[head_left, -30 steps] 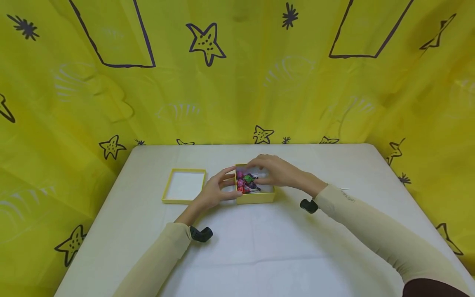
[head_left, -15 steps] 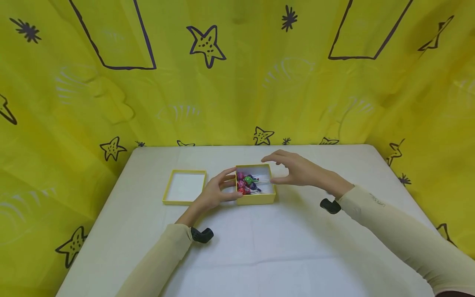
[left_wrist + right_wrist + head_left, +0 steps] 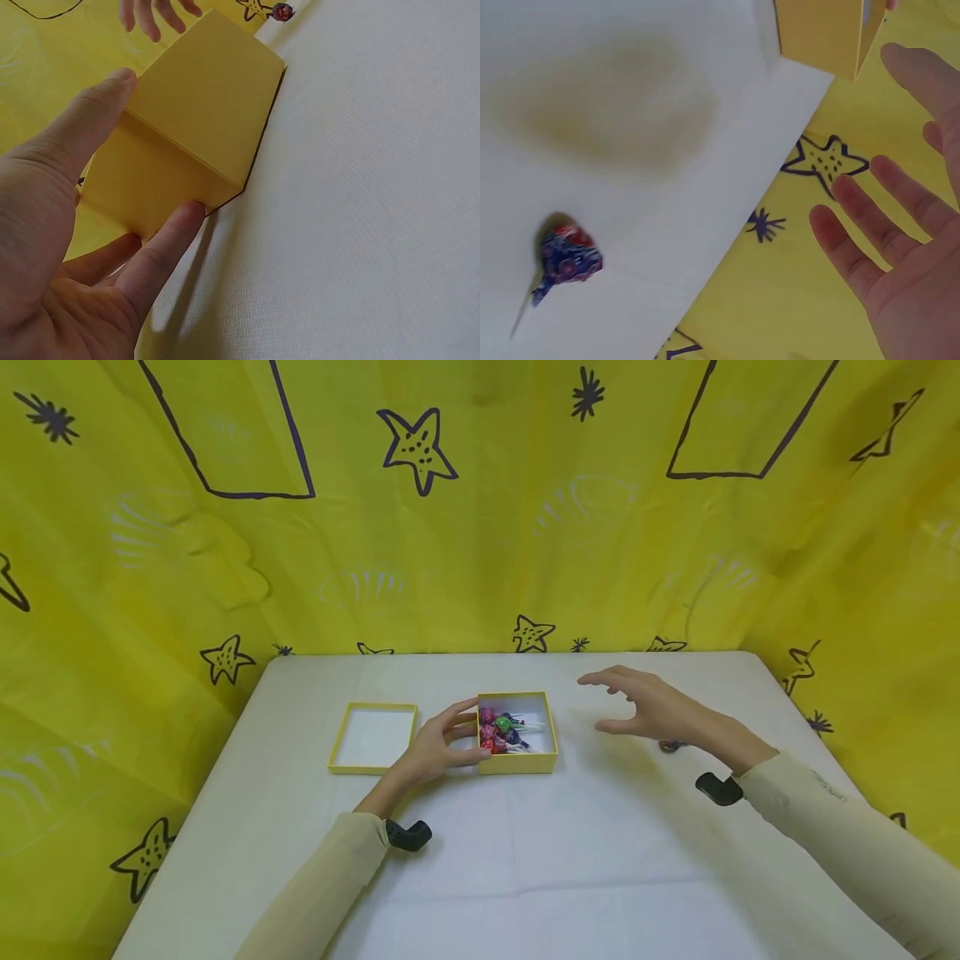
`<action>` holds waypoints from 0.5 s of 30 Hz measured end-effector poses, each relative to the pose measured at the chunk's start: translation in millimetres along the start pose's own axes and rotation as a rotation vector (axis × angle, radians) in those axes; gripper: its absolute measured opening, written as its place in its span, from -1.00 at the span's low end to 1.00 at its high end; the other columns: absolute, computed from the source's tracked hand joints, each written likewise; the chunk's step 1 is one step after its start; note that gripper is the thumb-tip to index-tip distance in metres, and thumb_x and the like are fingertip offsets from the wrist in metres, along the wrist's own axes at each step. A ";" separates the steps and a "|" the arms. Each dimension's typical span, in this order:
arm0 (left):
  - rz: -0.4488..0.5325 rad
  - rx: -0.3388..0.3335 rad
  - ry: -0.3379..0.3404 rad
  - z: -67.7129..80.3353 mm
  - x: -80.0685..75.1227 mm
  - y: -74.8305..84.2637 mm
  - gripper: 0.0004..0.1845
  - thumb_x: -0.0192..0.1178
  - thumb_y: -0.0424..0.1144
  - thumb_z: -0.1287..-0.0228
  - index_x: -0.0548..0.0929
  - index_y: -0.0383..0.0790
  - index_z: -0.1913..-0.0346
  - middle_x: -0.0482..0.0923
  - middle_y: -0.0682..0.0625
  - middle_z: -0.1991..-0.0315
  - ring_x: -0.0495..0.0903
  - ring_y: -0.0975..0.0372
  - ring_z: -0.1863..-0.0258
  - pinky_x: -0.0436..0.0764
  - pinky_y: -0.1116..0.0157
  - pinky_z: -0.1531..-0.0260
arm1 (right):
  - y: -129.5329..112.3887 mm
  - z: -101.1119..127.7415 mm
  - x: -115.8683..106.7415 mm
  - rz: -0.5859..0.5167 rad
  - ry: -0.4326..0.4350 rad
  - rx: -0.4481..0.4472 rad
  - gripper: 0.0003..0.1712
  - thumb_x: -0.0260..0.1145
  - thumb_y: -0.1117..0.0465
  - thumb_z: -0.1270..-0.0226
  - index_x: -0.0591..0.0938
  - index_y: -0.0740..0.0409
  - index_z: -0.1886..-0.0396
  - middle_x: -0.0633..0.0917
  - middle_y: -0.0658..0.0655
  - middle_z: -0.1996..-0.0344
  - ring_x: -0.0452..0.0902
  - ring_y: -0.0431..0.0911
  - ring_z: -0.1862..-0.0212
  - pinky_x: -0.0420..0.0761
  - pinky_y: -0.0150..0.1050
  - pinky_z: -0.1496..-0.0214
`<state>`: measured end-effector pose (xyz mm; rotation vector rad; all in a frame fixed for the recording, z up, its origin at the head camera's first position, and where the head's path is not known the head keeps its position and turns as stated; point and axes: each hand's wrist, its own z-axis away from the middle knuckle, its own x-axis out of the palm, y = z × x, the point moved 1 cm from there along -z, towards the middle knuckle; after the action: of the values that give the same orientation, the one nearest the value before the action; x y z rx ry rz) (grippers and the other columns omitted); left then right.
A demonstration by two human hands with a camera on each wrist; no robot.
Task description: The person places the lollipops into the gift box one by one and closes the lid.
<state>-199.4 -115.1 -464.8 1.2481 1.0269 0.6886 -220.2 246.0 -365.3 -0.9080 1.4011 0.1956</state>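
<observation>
Your right hand (image 3: 651, 710) has pulled away to the right of the box (image 3: 517, 757) since a second ago and now hangs above the table (image 3: 525, 860), fingers loose and spread, holding nothing. Your left hand (image 3: 435, 747) grips the box's left wall between thumb and fingers, likely to steady it. One lollipop (image 3: 564, 259) lies loose on the table right of the box (the rest (image 3: 501, 731) sit inside), and the lid (image 3: 372, 737) lies just left.

Bright, even light from overhead; soft shadows lie under both arms. The head view bows at its edges, and the right-wrist picture is slightly blurred toward 9 o'clock.
</observation>
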 end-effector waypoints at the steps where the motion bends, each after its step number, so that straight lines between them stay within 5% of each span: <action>1: 0.000 0.000 0.000 0.0 0.1 -0.1 -0.02 0.53 -0.27 -0.19 0.21 -0.06 -0.61 0.37 -0.19 -0.47 0.44 -0.05 -0.40 0.46 -0.01 -0.35 | 2.2 2.8 0.0 -0.005 -0.001 0.010 -0.21 0.57 0.15 -0.24 0.47 0.04 -0.44 0.56 0.16 -0.31 0.59 0.10 -0.13 0.67 0.11 -0.03; 15: 0.007 0.000 0.000 0.2 -1.0 -0.4 -0.03 0.52 -0.29 -0.20 0.22 -0.04 -0.61 0.36 -0.19 -0.47 0.43 -0.04 -0.41 0.47 0.01 -0.34 | 46.1 43.0 6.3 0.022 -0.029 0.107 -0.17 0.58 0.27 -0.20 0.44 0.14 -0.46 0.54 0.31 -0.30 0.57 0.28 -0.15 0.57 0.26 -0.17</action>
<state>-199.6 -116.2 -465.0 1.2518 1.0228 0.6944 -214.6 301.7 -394.8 -0.7988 1.3817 0.1479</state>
